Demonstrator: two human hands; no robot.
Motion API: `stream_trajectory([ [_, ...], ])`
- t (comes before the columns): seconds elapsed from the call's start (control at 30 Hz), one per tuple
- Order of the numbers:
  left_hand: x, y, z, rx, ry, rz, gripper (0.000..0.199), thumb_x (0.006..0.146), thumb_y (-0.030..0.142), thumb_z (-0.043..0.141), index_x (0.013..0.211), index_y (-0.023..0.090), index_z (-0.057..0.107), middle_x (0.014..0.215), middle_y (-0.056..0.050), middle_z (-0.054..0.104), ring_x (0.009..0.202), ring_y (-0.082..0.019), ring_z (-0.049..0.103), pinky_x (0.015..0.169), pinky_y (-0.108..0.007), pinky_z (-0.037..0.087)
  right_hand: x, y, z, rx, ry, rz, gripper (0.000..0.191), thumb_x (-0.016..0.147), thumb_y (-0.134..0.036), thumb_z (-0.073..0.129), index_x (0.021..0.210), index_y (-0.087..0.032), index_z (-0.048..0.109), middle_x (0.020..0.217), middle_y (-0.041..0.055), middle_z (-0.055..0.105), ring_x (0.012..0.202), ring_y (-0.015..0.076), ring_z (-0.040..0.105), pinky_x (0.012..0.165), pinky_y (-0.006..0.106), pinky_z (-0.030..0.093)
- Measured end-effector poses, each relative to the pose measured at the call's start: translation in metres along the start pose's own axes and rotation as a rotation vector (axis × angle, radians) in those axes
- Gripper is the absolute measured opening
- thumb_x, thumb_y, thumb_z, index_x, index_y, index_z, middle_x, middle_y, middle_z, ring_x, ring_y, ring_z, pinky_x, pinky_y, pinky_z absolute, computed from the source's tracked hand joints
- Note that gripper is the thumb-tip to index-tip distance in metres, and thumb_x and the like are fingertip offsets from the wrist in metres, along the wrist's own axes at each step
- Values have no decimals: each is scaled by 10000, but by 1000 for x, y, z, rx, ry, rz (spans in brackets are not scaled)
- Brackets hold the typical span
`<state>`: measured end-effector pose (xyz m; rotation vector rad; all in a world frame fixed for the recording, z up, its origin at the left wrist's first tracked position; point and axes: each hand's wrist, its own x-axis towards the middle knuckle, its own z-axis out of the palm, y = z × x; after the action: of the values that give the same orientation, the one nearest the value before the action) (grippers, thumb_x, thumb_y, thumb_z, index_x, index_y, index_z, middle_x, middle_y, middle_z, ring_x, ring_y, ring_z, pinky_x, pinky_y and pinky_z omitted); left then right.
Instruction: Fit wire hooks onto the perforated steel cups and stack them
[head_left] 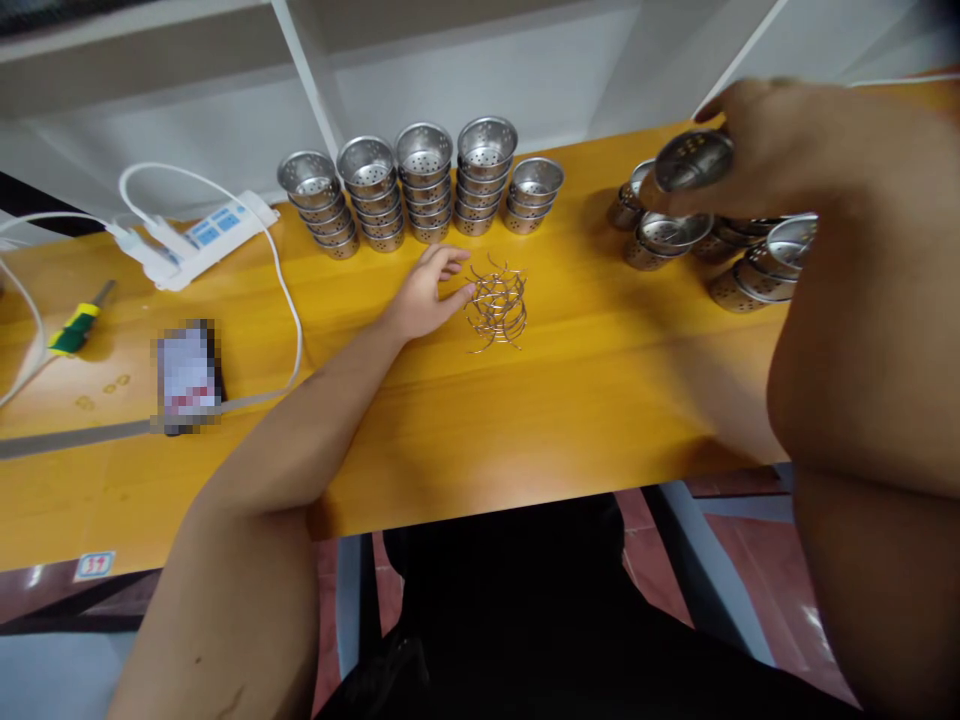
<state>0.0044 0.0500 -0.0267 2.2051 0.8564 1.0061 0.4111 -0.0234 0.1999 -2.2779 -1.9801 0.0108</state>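
Note:
My right hand [757,150] grips a perforated metal cup [694,160], tilted, above a loose group of like cups [656,245] on the right of the table. My left hand [431,293] rests by a stack of bent wire racks [499,305], fingers apart, thumb tip at or very near the wires. Behind it stand several upright stacks of perforated cups [371,205] in a row. The row's right-hand stack [534,195] is lower than the others.
A white power strip [214,240] with plugged cables lies at the back left. In front of it are a phone [187,375] and a green-yellow screwdriver [79,325]. A white cable loops across the wooden table [480,440]. White shelving [480,60] stands along the back.

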Motion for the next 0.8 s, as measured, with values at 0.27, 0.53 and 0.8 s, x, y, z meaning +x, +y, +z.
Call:
stream_trajectory([
  [0.27, -2, 13, -1, -64, -39, 6, 1197, 955, 775, 1127, 1896, 382, 500, 1849, -196, 716, 1621, -399, 814, 1349, -634, 726, -11, -77, 79, 435, -89, -880, 712, 969, -449, 1011, 1613, -266, 768, 1671, 201, 824, 1537, 528, 785, 1387, 757, 652],
  [0.53, 1, 12, -3, 28, 43, 76, 1007, 1103, 712, 1009, 1900, 347, 513, 1911, -171, 676, 1816, -407, 714, 1484, -652, 670, -7, -123, 140, 594, -10, -994, 757, 1014, -449, 970, 1748, -355, 805, 1990, 146, 605, 1888, 543, 554, 1587, 812, 475],
  [0.8, 4, 18, -7, 11, 27, 54, 887, 1080, 615, 1046, 1786, 310, 604, 1759, -162, 784, 1700, -399, 781, 1460, -626, 683, -5, -112, 153, 557, 19, -943, 631, 1005, -533, 1014, 1610, -402, 898, 1969, 115, 623, 1923, 590, 485, 1578, 935, 387],
])
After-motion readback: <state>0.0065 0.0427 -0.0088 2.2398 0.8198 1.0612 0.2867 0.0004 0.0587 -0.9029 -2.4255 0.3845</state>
